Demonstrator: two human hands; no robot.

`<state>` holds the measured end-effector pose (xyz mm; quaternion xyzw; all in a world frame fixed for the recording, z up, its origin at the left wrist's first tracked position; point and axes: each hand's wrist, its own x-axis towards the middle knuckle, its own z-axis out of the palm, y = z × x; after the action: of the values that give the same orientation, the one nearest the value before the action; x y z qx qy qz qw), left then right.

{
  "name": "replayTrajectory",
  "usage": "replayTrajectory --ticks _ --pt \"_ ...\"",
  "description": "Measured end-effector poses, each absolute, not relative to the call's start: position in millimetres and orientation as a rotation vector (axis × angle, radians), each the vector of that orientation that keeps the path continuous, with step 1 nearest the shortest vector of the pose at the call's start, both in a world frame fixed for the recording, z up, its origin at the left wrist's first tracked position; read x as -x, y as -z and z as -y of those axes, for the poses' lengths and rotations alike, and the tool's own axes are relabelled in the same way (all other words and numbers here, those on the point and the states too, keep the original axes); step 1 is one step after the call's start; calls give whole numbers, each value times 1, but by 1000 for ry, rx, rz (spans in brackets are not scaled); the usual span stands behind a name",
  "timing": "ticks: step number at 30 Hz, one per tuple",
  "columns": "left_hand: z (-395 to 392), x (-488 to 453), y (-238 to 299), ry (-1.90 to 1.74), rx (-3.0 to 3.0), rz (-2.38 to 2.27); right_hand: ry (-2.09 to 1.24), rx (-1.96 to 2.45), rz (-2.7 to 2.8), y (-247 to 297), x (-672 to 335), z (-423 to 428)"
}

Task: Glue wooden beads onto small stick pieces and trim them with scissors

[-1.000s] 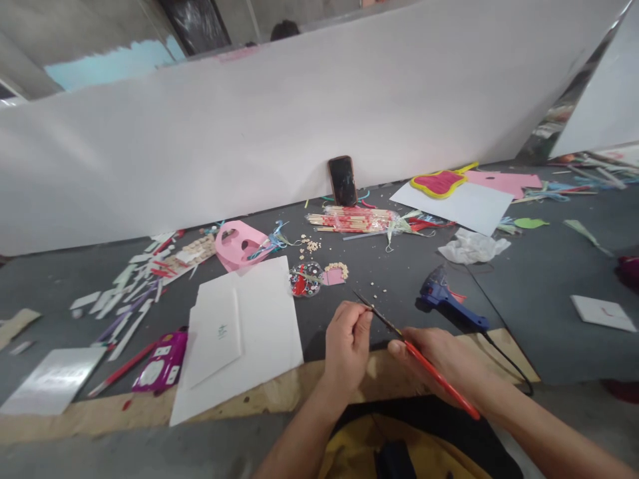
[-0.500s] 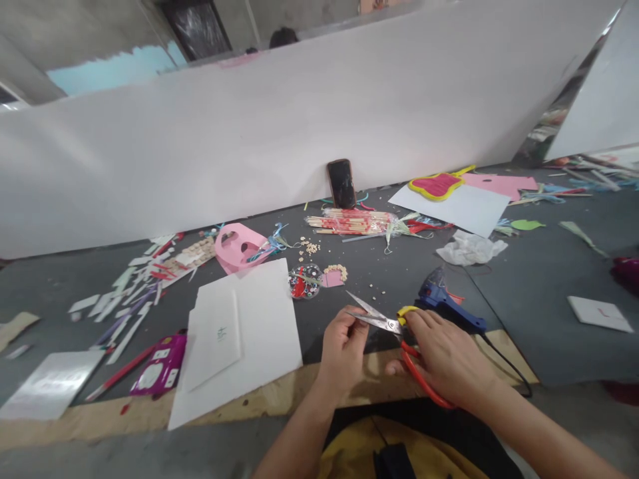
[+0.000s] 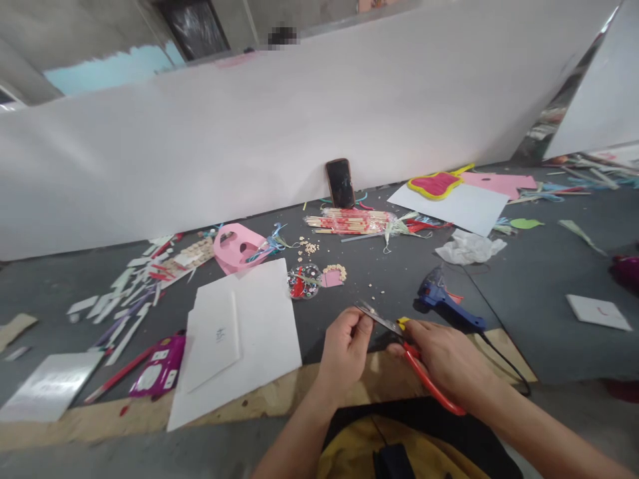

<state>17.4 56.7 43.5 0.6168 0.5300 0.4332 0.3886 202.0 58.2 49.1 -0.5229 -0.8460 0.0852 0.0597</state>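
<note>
Near the table's front edge, my right hand point(image 3: 444, 352) is wrapped round the red and yellow handles of a pair of scissors point(image 3: 382, 319). The blades point left and lie nearly closed at the fingertips of my left hand point(image 3: 348, 342). That hand is pinched, and whatever sits between its thumb and fingers is hidden. Just beyond the hands are a few tiny pale bits, a clear dish of beads and red pieces point(image 3: 303, 282), and a small pink card point(image 3: 333, 277) edged with beige beads. A blue glue gun point(image 3: 446, 301) lies right of my right hand.
White sheets point(image 3: 269, 326) and a purple packet point(image 3: 160, 364) lie to the left, with scattered paper strips point(image 3: 124, 293). A phone point(image 3: 340, 183) leans on the white partition point(image 3: 279, 133) behind wrapped sticks point(image 3: 352, 221). A crumpled tissue point(image 3: 469, 247) lies behind the glue gun, whose cord point(image 3: 504, 362) trails right.
The scissor blades, spread apart before, have come together at my left fingertips. My right hand has closed on the handles and shifted slightly; my left hand has moved a little right.
</note>
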Motion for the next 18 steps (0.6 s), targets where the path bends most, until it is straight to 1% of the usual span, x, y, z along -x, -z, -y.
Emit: replayTrajectory --ticks 5,10,12,16,18 --pt "-55 -19 -36 -1114 -1827 -1448 -522 1636 2519 -55 -199 -57" --pt "-56 -18 -41 -1033 -1757 -1495 -805 1675 2461 -64 -192 -55" --pt "-58 -16 -43 -1029 -1744 -1485 -781 1671 2461 -65 -192 -56" --pt "-58 -14 -44 -1065 -1593 -1452 -489 1706 2507 -60 -199 -61" --pt "-58 -15 -42 -1108 -1461 -1421 -399 1703 2535 -56 -202 -62"
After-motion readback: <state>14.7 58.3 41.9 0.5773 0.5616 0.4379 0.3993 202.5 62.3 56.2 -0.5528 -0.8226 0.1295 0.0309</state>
